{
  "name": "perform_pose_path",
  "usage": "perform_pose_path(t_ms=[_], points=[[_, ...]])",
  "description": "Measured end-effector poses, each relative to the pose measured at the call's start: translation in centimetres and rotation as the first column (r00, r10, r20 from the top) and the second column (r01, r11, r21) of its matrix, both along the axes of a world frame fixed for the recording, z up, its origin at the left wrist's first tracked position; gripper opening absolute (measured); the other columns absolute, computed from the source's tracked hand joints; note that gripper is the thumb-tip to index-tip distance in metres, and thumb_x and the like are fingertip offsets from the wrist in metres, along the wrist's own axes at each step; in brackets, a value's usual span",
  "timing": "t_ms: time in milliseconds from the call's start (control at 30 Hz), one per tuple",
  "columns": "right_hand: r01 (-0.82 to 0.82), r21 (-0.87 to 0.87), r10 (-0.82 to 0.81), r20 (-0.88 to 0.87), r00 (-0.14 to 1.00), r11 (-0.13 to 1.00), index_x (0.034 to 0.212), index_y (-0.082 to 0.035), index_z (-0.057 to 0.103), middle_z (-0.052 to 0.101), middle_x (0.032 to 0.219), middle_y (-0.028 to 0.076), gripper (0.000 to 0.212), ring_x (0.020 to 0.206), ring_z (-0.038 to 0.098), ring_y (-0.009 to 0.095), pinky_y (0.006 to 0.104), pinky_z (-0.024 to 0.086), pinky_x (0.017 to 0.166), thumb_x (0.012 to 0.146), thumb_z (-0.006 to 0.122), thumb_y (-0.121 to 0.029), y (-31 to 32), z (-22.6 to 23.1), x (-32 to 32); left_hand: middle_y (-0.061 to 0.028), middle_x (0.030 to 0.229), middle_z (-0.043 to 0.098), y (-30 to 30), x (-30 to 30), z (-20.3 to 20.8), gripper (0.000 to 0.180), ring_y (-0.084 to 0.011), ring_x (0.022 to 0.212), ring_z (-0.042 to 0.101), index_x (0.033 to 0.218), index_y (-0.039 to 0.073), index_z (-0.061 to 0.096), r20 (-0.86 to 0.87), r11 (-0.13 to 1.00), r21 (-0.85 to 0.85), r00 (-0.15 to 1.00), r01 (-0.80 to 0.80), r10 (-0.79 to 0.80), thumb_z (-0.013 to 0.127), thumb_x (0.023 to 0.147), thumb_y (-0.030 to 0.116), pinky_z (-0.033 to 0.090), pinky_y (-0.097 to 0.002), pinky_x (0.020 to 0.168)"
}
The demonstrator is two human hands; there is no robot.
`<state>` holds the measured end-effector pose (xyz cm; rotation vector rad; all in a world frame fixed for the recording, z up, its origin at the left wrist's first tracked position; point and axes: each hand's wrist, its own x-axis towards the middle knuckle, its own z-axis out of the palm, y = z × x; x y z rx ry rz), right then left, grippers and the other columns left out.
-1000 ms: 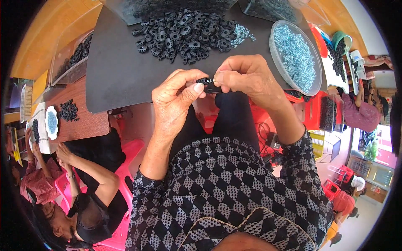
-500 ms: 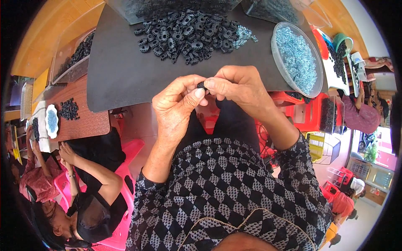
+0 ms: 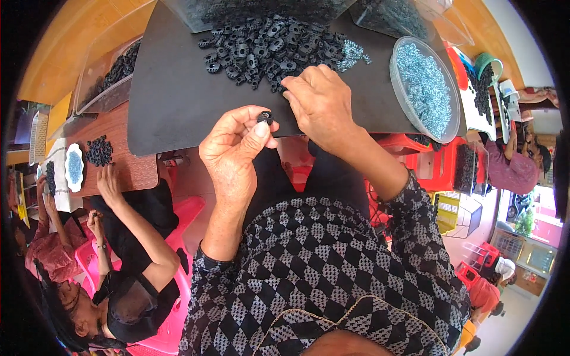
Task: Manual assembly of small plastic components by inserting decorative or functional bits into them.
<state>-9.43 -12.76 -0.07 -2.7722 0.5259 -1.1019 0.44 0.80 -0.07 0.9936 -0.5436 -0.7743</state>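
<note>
My left hand (image 3: 234,142) pinches a small round black plastic cord-lock part (image 3: 265,117) between thumb and fingers, just off the table's near edge. Its open end faces up, and a spring-like ring shows inside. My right hand (image 3: 320,104) reaches to the near edge of a pile of black plastic cord-lock pieces (image 3: 261,47). Its fingertips are closed together there; what they grip, if anything, is hidden against the dark pieces. A few small blue-silver springs (image 3: 354,53) lie at the pile's right side.
A round clear tub of springs (image 3: 424,89) stands on the dark table (image 3: 172,107) at right. Clear bins (image 3: 261,15) of parts line the back. At left, a co-worker (image 3: 142,255) sits by a brown table (image 3: 127,133) holding black parts and a white dish of springs (image 3: 74,167).
My hands have parted. My right hand has moved forward to the pile, while my left keeps the small black part and has shifted slightly left. The co-worker's hand has reached onto the brown table.
</note>
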Motion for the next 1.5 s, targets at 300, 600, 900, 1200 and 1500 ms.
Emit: perform_pose_path(t_ms=[300,600,900,1200,1500], points=[[-0.046,-0.082,0.035,-0.138,0.990,0.996,0.070,-0.007,0.056,0.048,0.074,0.008,0.008,0.076,0.048,0.026,0.0377,0.040,0.065,0.065,0.062,-0.010,0.4,0.6,0.1,-0.0116,0.083,0.065,0.2,0.3,0.0,0.017,-0.0131,0.065,0.060,0.099,-0.007,0.062,-0.008,1.000,0.012,1.000,0.005,-0.004,0.063,0.083,-0.002,0.050,-0.0230,0.062],[-0.166,-0.013,0.160,-0.202,0.966,0.986,0.086,-0.002,0.058,0.051,0.078,0.010,0.018,0.074,0.050,0.028,0.0378,0.044,0.062,0.069,0.066,-0.003,0.3,1.1,-0.3,-0.0121,0.084,0.065,0.2,0.4,-0.3,0.018,-0.0141,0.067,0.061,0.099,-0.008,0.061,-0.025,1.000,-0.022,0.999,0.023,-0.023,0.064,0.083,-0.001,0.052,-0.0239,0.061],[-0.141,0.059,0.147,-0.112,0.983,0.988,0.088,-0.003,0.061,0.052,0.075,0.010,0.021,0.075,0.053,0.028,0.0371,0.045,0.064,0.067,0.064,-0.006,0.8,0.9,-1.6,-0.0115,0.086,0.065,0.1,0.0,-0.4,0.017,-0.0143,0.068,0.061,0.100,-0.008,0.061,-0.049,0.999,-0.026,0.998,0.047,-0.048,0.062,0.084,-0.003,0.051,-0.0243,0.063],[-0.268,0.836,-0.018,0.315,0.949,0.478,0.093,-0.002,0.068,0.063,0.082,-0.001,0.013,0.073,0.055,0.005,0.0199,0.044,0.066,0.079,0.067,-0.002,1.9,3.2,-3.0,-0.0103,0.087,0.065,-0.3,-1.3,-0.2,0.021,-0.0121,0.067,0.060,0.104,-0.007,0.062,-0.031,0.997,0.013,0.997,0.069,-0.069,0.063,0.084,-0.002,0.050,-0.0221,0.063],[-0.348,0.899,-0.056,0.375,0.925,0.264,0.091,0.003,0.065,0.066,0.078,0.003,0.011,0.069,0.061,0.007,0.0219,0.050,0.062,0.080,0.064,-0.001,2.9,3.9,-3.0,-0.0072,0.085,0.064,-0.6,-2.2,0.0,0.019,-0.0097,0.068,0.058,0.103,-0.006,0.063,0.006,0.999,0.006,0.999,0.054,-0.054,0.063,0.084,-0.002,0.050,-0.0209,0.062]])
